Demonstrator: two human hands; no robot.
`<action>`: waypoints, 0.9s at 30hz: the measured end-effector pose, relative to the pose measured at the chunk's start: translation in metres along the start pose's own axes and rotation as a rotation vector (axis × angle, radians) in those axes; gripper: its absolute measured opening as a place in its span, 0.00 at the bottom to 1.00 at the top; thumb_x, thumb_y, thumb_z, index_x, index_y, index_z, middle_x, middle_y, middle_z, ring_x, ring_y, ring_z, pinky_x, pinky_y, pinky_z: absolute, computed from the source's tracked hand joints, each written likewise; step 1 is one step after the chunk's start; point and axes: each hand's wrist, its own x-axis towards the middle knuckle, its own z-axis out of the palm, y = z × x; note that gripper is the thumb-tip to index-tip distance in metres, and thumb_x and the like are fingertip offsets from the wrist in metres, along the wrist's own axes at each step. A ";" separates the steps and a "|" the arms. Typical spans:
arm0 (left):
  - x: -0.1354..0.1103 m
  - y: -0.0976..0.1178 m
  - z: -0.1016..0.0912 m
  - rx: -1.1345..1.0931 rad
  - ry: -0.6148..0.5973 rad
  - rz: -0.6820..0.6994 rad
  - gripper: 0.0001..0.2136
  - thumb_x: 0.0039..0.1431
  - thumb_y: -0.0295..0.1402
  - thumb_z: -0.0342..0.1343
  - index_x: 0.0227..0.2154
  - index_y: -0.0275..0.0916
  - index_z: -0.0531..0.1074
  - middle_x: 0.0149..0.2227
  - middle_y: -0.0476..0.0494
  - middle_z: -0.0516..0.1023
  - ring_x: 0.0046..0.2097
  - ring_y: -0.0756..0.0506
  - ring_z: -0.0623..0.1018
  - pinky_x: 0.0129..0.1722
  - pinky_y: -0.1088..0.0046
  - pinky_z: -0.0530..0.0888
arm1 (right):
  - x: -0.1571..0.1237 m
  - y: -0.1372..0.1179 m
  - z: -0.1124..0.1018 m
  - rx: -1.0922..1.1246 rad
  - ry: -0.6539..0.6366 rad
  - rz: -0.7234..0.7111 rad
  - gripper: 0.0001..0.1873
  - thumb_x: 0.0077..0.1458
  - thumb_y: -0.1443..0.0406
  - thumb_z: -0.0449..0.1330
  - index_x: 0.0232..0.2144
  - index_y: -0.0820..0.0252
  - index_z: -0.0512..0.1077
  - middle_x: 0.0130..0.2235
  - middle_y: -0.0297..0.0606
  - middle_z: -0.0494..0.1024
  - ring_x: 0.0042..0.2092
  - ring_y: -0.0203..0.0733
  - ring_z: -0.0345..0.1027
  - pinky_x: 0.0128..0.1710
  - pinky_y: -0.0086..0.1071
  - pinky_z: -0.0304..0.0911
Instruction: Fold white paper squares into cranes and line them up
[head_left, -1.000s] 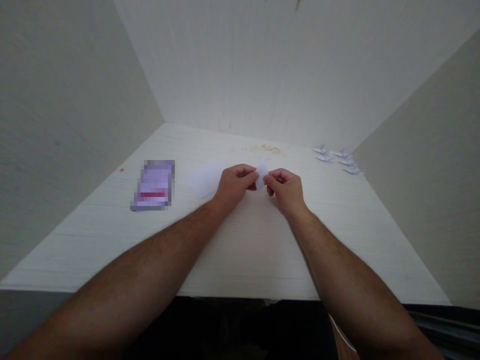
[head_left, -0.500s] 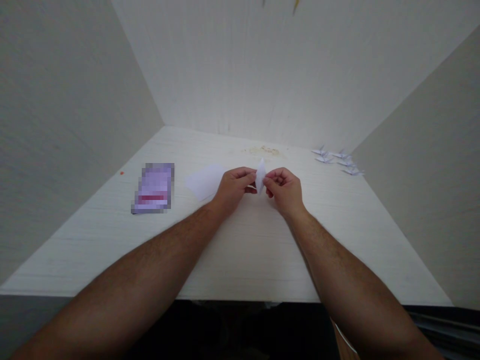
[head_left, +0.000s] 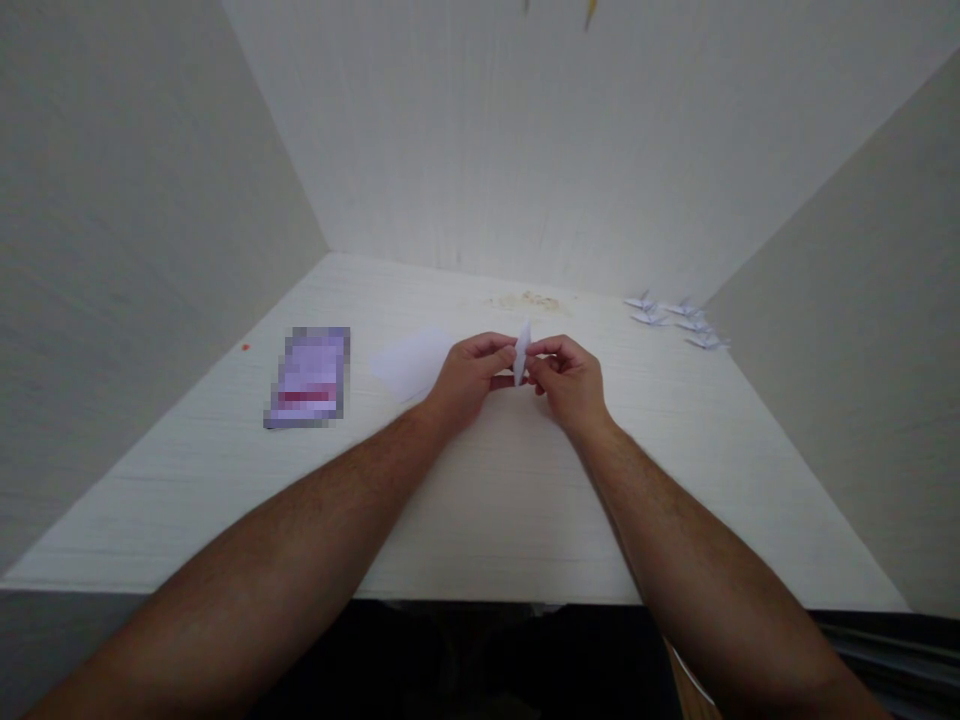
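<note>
Between my two hands stands a small folded white paper [head_left: 523, 352], a narrow diamond shape with pointed ends, held just above the table. My left hand [head_left: 474, 375] pinches its left side between thumb and fingers. From the other side my right hand [head_left: 568, 375] grips its right edge with thumb and fingertips. Left of my left hand lie white paper sheets [head_left: 409, 365], partly covered by that hand. Several folded paper cranes [head_left: 690, 325] rest at the far right of the table.
On the left of the white table [head_left: 480, 520] lies a purple, pixelated flat item [head_left: 311, 375]. A small orange bit [head_left: 245, 347] is near the left wall. Pale brown marks [head_left: 532, 300] show by the back wall [head_left: 480, 150]. Walls enclose three sides.
The folded paper has turned slightly and its top leans a little to the right. My right fingers have shifted along its edge, the index finger now straighter. My left hand has barely moved.
</note>
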 end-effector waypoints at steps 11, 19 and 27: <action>0.003 -0.001 -0.003 0.014 -0.001 0.004 0.11 0.47 0.36 0.66 0.31 0.36 0.75 0.29 0.47 0.79 0.30 0.48 0.78 0.37 0.64 0.77 | -0.001 0.003 -0.001 0.003 -0.046 -0.056 0.06 0.53 0.65 0.59 0.34 0.54 0.74 0.25 0.28 0.73 0.23 0.31 0.63 0.22 0.27 0.60; 0.003 -0.002 -0.002 -0.005 0.014 -0.004 0.11 0.46 0.35 0.67 0.30 0.35 0.74 0.29 0.47 0.79 0.29 0.50 0.77 0.34 0.69 0.75 | 0.000 0.005 0.000 0.012 -0.050 -0.118 0.05 0.51 0.67 0.60 0.33 0.55 0.74 0.38 0.32 0.76 0.24 0.28 0.62 0.21 0.26 0.60; 0.003 -0.004 -0.002 0.012 0.012 -0.002 0.11 0.45 0.34 0.67 0.30 0.35 0.74 0.29 0.47 0.79 0.30 0.50 0.78 0.36 0.69 0.75 | 0.001 0.005 0.002 0.030 -0.049 -0.123 0.01 0.50 0.66 0.61 0.29 0.56 0.72 0.38 0.32 0.75 0.25 0.28 0.64 0.23 0.27 0.61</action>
